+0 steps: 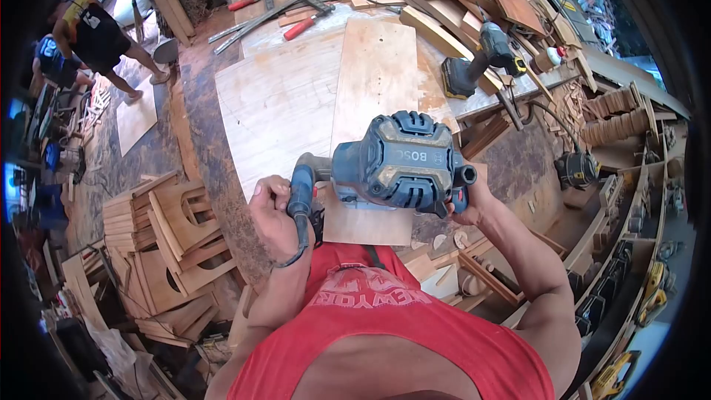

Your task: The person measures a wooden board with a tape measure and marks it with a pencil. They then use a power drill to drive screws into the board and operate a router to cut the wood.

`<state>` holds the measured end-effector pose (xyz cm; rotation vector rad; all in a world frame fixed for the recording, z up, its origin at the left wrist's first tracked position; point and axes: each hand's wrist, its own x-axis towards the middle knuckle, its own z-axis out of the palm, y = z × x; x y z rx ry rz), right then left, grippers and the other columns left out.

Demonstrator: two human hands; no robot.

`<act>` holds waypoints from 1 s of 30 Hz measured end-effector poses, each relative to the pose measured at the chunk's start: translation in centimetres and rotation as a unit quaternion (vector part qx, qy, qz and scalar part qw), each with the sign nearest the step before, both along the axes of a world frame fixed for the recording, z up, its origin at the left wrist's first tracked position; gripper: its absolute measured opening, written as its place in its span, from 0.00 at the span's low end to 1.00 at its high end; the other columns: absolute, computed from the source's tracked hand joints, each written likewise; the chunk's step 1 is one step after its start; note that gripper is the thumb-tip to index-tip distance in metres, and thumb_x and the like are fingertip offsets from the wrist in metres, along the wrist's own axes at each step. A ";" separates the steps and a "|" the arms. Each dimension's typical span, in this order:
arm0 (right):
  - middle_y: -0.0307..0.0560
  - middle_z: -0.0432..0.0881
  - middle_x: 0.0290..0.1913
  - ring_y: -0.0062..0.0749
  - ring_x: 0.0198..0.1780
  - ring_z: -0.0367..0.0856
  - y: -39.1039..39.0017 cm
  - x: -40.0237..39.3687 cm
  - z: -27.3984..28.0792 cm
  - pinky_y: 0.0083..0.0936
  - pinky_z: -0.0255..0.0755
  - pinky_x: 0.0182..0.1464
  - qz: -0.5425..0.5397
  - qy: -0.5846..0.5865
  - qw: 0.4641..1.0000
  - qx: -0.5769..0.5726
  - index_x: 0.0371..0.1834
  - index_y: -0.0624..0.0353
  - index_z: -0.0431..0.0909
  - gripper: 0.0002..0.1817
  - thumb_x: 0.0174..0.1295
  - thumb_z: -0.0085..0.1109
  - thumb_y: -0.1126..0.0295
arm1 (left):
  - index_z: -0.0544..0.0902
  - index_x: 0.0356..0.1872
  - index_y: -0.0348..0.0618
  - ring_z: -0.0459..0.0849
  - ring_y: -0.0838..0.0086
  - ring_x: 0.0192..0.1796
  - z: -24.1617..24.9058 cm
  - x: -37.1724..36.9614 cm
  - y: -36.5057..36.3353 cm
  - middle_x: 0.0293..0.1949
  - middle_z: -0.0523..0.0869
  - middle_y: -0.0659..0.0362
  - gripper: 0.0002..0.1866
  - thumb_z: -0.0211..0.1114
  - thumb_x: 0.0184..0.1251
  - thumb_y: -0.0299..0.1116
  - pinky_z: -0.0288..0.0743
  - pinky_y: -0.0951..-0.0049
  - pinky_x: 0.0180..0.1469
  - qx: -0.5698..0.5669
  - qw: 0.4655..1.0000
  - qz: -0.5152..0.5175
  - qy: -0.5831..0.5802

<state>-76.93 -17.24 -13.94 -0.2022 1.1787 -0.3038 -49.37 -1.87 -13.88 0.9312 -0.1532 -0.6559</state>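
Note:
A blue Bosch power tool (396,163), a router, rests on the near end of a narrow plywood board (374,89) on the workbench. My left hand (272,211) grips its left handle, with the power cord looping under my wrist. My right hand (468,200) grips the right handle at the tool's far side. The board runs away from me on top of a wider plywood sheet (278,107).
A cordless drill (481,59) lies at the right of the bench among wood offcuts. Red-handled clamps (300,28) lie at the far end. Stacked wooden stool parts (167,237) stand on the floor left. Two people (89,37) crouch far left. Shelves (629,252) with tools line the right.

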 end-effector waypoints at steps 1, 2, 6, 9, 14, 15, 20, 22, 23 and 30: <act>0.36 0.78 0.24 0.21 0.18 0.73 -0.4 -0.1 -0.1 0.20 0.67 0.15 -0.001 0.000 1.000 -0.003 0.32 0.47 0.78 0.17 0.71 0.46 0.51 | 0.73 0.31 0.42 0.62 0.77 0.30 0.0 -0.1 -0.2 0.28 0.69 0.62 0.19 0.45 0.82 0.42 0.69 0.72 0.40 0.001 1.000 -0.008 -0.026; 0.37 0.79 0.24 0.22 0.19 0.74 -0.7 -0.1 -0.1 0.20 0.67 0.15 -0.004 -0.001 1.000 -0.007 0.32 0.47 0.78 0.17 0.72 0.46 0.51 | 0.73 0.32 0.41 0.62 0.77 0.30 0.0 0.0 -0.5 0.28 0.69 0.62 0.19 0.45 0.82 0.42 0.68 0.73 0.39 0.015 0.999 0.001 -0.040; 0.39 0.81 0.27 0.24 0.20 0.76 -1.2 0.1 -0.4 0.20 0.69 0.14 -0.055 0.015 0.998 -0.011 0.34 0.49 0.79 0.16 0.72 0.47 0.54 | 0.74 0.37 0.38 0.61 0.79 0.27 -0.4 1.1 -1.1 0.28 0.69 0.62 0.17 0.45 0.84 0.40 0.64 0.76 0.35 0.012 0.996 -0.001 -0.094; 0.41 0.84 0.30 0.28 0.20 0.78 -0.3 0.8 0.2 0.20 0.72 0.15 -0.118 0.017 0.991 -0.058 0.36 0.52 0.81 0.14 0.72 0.50 0.56 | 0.76 0.45 0.36 0.61 0.80 0.26 -0.4 1.7 -1.8 0.27 0.68 0.63 0.14 0.47 0.85 0.36 0.62 0.76 0.33 -0.021 0.995 0.010 -0.099; 0.43 0.85 0.31 0.31 0.23 0.80 -0.8 0.8 0.6 0.21 0.77 0.18 -0.152 -0.006 0.986 -0.071 0.40 0.55 0.82 0.13 0.73 0.55 0.57 | 0.80 0.60 0.37 0.66 0.78 0.27 -3.5 4.0 -2.5 0.26 0.69 0.63 0.14 0.51 0.81 0.25 0.64 0.75 0.29 0.063 0.963 0.031 -0.259; 0.43 0.85 0.32 0.31 0.23 0.80 -0.1 0.2 -0.3 0.21 0.78 0.19 -0.159 -0.011 0.985 -0.057 0.41 0.56 0.82 0.13 0.73 0.56 0.58 | 0.81 0.59 0.36 0.68 0.77 0.28 -3.7 4.5 -1.0 0.26 0.67 0.63 0.14 0.52 0.80 0.24 0.64 0.74 0.32 0.102 0.915 -0.009 -0.390; 0.47 0.82 0.35 0.30 0.28 0.81 -0.4 -1.2 -2.6 0.23 0.82 0.26 -0.145 -0.099 0.981 -0.078 0.46 0.60 0.76 0.14 0.75 0.55 0.59 | 0.86 0.58 0.44 0.74 0.63 0.40 -3.5 7.9 0.2 0.37 0.73 0.54 0.22 0.65 0.61 0.20 0.70 0.67 0.43 0.173 0.657 -0.105 -0.726; 0.48 0.78 0.37 0.32 0.31 0.81 -0.1 -1.0 -2.1 0.26 0.85 0.31 -0.153 -0.112 0.979 -0.079 0.45 0.59 0.72 0.11 0.74 0.55 0.63 | 0.83 0.63 0.46 0.71 0.57 0.53 -2.7 7.8 0.6 0.49 0.71 0.51 0.30 0.70 0.53 0.23 0.68 0.60 0.54 0.244 0.582 -0.138 -0.763; 0.48 0.78 0.37 0.33 0.32 0.80 -0.3 -0.8 -2.0 0.28 0.85 0.31 -0.166 -0.109 0.976 -0.093 0.45 0.59 0.72 0.10 0.73 0.55 0.63 | 0.82 0.64 0.47 0.71 0.56 0.54 -2.3 7.5 0.2 0.49 0.71 0.50 0.32 0.71 0.52 0.25 0.68 0.59 0.55 0.232 0.583 -0.134 -0.767; 0.47 0.76 0.40 0.34 0.36 0.80 0.2 -0.3 -1.9 0.37 0.86 0.40 -0.186 -0.061 0.971 -0.136 0.48 0.59 0.73 0.14 0.65 0.61 0.66 | 0.72 0.70 0.40 0.72 0.48 0.60 -1.6 4.4 0.1 0.60 0.72 0.43 0.43 0.77 0.47 0.33 0.68 0.53 0.65 0.235 0.602 -0.206 -0.735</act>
